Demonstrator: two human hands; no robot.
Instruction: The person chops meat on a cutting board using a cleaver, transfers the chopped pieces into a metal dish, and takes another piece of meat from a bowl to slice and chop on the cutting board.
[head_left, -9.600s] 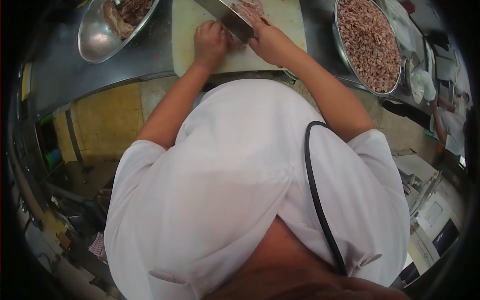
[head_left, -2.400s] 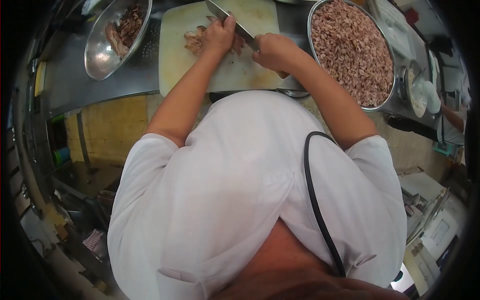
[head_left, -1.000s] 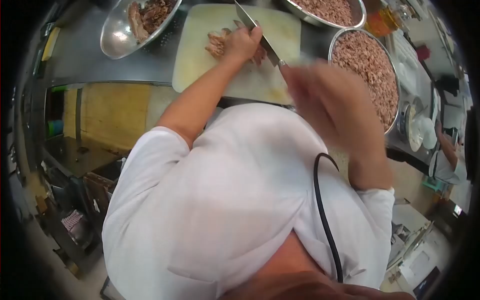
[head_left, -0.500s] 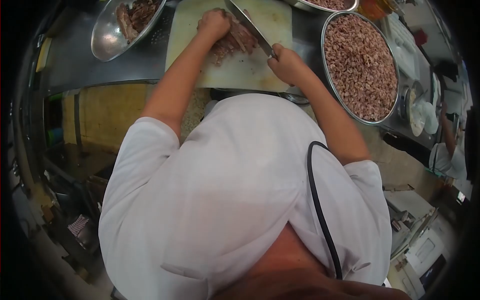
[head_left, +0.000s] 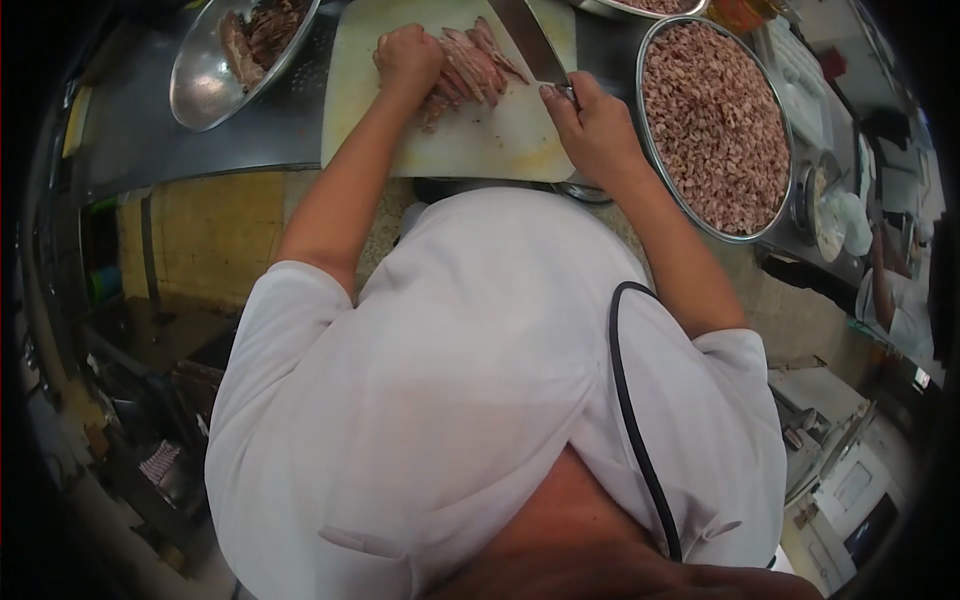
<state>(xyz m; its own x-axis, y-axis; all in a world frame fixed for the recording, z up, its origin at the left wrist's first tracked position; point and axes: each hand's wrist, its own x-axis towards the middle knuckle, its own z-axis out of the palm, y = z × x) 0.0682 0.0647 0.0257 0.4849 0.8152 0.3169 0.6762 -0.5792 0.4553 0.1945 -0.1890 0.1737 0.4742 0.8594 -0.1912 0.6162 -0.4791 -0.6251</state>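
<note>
Right hand gripping knife, left by meat

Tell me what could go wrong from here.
The broad grey metal knife in the right grip could nick the left grip, which sits at the end of the long pinkish-brown meat strips. Those strips look loose and might shift on the pale rectangular plastic-looking board under a cut.

Knife, earlier across the meat, now beside it
</note>
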